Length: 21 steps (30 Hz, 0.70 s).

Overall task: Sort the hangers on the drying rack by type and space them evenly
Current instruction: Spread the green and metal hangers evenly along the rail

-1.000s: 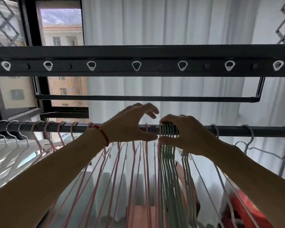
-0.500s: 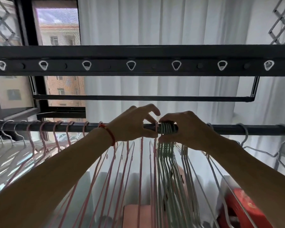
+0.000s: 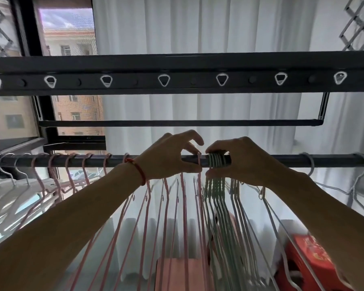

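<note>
A dark rail (image 3: 271, 160) of the drying rack runs across the view. Pink hangers (image 3: 68, 164) hang spaced along its left half, with white hangers (image 3: 5, 164) at the far left. My left hand (image 3: 170, 156) pinches the hook of one pink hanger (image 3: 198, 162) beside a tight bunch of green hangers (image 3: 215, 160). My right hand (image 3: 242, 160) grips that green bunch at the hooks, with several pale hangers hanging below its palm. Two white hangers (image 3: 309, 162) hang apart on the right.
A black upper bar with white rings (image 3: 164, 80) crosses overhead, and a thinner bar (image 3: 177, 122) sits behind. White curtains fill the back, a window (image 3: 72, 59) is at the left. A red box (image 3: 309, 259) and a pink box (image 3: 177, 274) lie below.
My hands have closed in on each other; my left hand has brought a pink hanger hook right up against the green bunch. The view has shifted slightly.
</note>
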Motion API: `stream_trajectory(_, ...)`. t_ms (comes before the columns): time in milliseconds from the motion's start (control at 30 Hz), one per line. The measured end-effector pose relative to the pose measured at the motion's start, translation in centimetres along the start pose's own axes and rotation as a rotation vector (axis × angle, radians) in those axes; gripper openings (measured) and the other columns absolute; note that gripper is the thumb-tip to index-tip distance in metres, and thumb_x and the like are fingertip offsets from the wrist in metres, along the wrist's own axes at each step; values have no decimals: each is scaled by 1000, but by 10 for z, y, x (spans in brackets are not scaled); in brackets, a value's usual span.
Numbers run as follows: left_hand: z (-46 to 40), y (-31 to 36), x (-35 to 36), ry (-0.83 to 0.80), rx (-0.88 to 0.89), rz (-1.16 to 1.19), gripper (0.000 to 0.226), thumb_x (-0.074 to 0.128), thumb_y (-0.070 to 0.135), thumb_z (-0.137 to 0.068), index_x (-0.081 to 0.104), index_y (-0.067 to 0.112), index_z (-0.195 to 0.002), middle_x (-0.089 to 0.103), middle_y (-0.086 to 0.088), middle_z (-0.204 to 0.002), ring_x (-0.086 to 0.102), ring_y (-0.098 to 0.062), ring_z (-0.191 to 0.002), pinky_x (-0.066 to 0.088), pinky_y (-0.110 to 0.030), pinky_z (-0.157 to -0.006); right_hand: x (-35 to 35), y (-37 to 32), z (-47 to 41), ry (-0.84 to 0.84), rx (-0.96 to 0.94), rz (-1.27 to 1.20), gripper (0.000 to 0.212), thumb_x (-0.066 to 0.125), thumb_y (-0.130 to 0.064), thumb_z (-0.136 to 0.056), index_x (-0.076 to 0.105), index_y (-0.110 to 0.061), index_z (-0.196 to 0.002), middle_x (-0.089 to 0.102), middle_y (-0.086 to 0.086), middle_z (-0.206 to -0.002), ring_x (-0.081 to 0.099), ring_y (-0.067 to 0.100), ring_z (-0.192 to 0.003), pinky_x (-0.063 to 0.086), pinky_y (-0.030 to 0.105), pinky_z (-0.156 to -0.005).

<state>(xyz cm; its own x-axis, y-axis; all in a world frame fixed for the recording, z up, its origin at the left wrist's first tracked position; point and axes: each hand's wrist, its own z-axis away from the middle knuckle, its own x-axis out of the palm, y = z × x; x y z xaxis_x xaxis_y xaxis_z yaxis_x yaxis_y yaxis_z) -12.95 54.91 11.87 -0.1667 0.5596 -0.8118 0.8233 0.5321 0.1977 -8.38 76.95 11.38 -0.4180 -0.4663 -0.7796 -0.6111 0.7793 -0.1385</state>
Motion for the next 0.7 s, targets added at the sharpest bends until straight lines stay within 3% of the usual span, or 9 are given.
stream_trajectory(300,-2,5,1,-19,5,-22,53,79,39,-79,52,28,-123,72,10,-113,70,-11,-92,52,-18,-81,-2,4,5,2,26,1,52,83,-52,-70,69,-23,-111,71,-7,-90,66,10,-81,57,37,-74)
stream_trajectory(467,-3,9,0,-28,-12,-37,58,76,49,-78,53,27,-127,65,11,-125,61,-5,-109,38,-13,-90,-1,5,6,3,41,-19,55,81,-56,-69,68,-23,-111,71,-8,-88,66,10,-78,57,40,-71)
stream_trajectory(600,-9,16,6,-10,33,-47,53,76,42,-82,55,21,-125,66,8,-125,61,-8,-114,40,-22,-98,-3,4,6,8,34,-13,49,85,-47,-71,72,-18,-108,72,-4,-86,67,13,-76,56,39,-70)
stream_trajectory(700,-14,19,8,7,22,-32,51,77,39,-81,55,22,-124,68,8,-122,63,-9,-112,44,-23,-96,-3,6,7,20,27,-23,54,85,-49,-68,71,-17,-109,74,-4,-89,69,13,-79,58,39,-71)
